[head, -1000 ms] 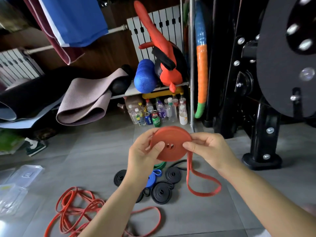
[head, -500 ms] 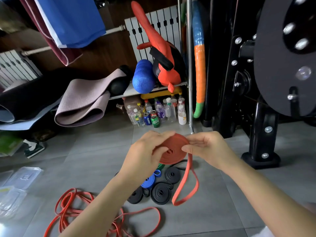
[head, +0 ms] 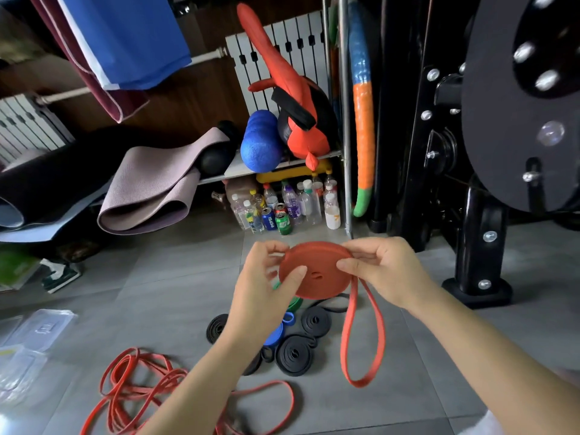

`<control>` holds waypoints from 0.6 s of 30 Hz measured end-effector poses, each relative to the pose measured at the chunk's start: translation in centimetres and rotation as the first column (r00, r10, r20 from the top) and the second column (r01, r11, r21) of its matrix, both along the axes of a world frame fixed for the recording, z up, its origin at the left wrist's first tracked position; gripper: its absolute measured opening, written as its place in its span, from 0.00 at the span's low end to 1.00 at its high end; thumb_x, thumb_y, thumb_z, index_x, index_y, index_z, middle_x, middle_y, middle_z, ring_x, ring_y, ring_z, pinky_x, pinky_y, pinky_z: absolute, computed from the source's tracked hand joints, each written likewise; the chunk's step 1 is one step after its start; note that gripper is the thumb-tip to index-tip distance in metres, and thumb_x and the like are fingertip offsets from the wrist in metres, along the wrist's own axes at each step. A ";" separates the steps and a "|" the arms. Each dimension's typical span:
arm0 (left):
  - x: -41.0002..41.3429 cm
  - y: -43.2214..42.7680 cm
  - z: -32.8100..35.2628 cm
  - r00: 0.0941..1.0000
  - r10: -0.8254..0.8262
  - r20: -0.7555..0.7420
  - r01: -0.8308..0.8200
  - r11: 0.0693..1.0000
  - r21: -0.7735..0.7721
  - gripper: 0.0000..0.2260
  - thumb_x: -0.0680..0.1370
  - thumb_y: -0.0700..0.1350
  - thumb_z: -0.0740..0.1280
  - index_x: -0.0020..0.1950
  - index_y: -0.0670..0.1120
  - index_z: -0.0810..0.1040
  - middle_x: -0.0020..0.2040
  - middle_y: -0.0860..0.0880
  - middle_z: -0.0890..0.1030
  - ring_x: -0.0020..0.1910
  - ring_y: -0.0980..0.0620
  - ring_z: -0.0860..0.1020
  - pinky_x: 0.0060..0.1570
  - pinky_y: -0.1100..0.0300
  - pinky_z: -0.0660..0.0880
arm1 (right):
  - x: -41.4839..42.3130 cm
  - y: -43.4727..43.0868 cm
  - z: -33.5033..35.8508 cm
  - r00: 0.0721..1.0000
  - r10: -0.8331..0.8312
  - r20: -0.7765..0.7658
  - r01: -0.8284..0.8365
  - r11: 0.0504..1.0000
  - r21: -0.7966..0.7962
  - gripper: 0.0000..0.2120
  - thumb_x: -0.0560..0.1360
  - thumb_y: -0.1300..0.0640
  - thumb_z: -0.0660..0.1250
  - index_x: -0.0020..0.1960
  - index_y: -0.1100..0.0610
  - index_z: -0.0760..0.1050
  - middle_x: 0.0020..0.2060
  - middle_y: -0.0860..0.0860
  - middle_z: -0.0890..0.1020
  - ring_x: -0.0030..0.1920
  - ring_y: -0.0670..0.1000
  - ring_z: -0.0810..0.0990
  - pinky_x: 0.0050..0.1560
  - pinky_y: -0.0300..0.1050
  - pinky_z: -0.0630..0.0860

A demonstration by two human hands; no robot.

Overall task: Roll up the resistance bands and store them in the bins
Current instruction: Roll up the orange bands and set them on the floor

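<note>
Thumb and fingers of the left hand (head: 266,290) are pinching the left rim of the red coil (head: 317,274), the thumb lying on the near face and the fingers curling behind the far edge. The right hand (head: 386,271) is gripping the coil's right rim the same way, its thumb pressing where the last wrap is leaving the roll. The coil is hanging in the air between the 2 hands, its flat face tilting up toward the camera, above the middle of the floor (head: 175,277).

From under the right thumb the unrolled tail (head: 367,337) is dangling as 1 narrow loop, its long axis running almost straight down. The right hand is the nearer one to that tail, so it is probably feeding slack while the left is turning the roll. The winding is looking nearly complete, with only this loop left to take in.

Below the hands, at least 3 black rolled bands (head: 295,354) are lying flat on the floor, with a blue band (head: 276,332) and a green band (head: 295,302) among them. Toward the floor's near-left corner, thin loose red bands (head: 138,384) are sprawling in a tangle. The clear bins (head: 22,365) are sitting at the floor's left edge, well apart from the coil and on the left hand's side, so the finished roll is likely heading leftward.
</note>
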State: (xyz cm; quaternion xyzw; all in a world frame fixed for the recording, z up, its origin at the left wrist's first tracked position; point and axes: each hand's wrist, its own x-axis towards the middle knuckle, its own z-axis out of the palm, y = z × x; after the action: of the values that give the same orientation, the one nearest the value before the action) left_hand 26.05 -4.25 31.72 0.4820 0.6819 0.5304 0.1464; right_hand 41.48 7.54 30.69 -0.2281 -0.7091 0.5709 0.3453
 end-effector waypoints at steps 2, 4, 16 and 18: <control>-0.8 0.2 1.0 0.969 -0.089 -0.231 0.067 0.993 -0.101 0.18 0.73 0.45 0.72 0.55 0.62 0.70 0.52 0.63 0.77 0.50 0.64 0.76 0.51 0.71 0.72 | 0.1 -0.1 0.0 0.996 0.013 0.087 -0.019 0.997 0.071 0.13 0.70 0.66 0.72 0.45 0.47 0.80 0.37 0.40 0.84 0.42 0.41 0.83 0.48 0.36 0.79; -0.8 0.5 1.8 0.886 -0.214 -0.412 0.094 0.952 -0.291 0.16 0.73 0.52 0.70 0.59 0.62 0.73 0.51 0.64 0.78 0.48 0.64 0.75 0.48 0.72 0.71 | 0.0 -0.3 -0.1 0.990 0.028 0.136 -0.046 0.991 0.127 0.13 0.70 0.65 0.72 0.45 0.46 0.80 0.36 0.39 0.84 0.40 0.41 0.83 0.45 0.34 0.78; -0.5 1.0 2.4 0.958 -0.026 0.287 0.037 0.999 -0.035 0.12 0.72 0.37 0.71 0.40 0.56 0.82 0.40 0.54 0.85 0.40 0.55 0.83 0.37 0.60 0.81 | 1.0 0.5 0.6 0.993 -0.064 0.101 0.063 0.998 0.019 0.11 0.66 0.59 0.76 0.42 0.45 0.80 0.38 0.39 0.84 0.42 0.39 0.83 0.47 0.29 0.76; -0.3 0.8 2.1 0.908 -0.022 0.419 0.032 0.999 -0.017 0.09 0.73 0.38 0.69 0.44 0.52 0.82 0.41 0.50 0.85 0.42 0.52 0.83 0.40 0.54 0.81 | 0.8 0.5 0.6 0.997 -0.070 0.039 0.073 0.996 -0.053 0.10 0.66 0.60 0.75 0.44 0.48 0.81 0.39 0.42 0.85 0.43 0.42 0.84 0.48 0.32 0.78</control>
State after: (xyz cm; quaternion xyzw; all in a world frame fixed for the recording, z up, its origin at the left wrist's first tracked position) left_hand 25.71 -3.45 33.86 0.3646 0.6342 0.6113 0.3020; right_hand 42.29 7.99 31.25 -0.2731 -0.6908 0.5731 0.3461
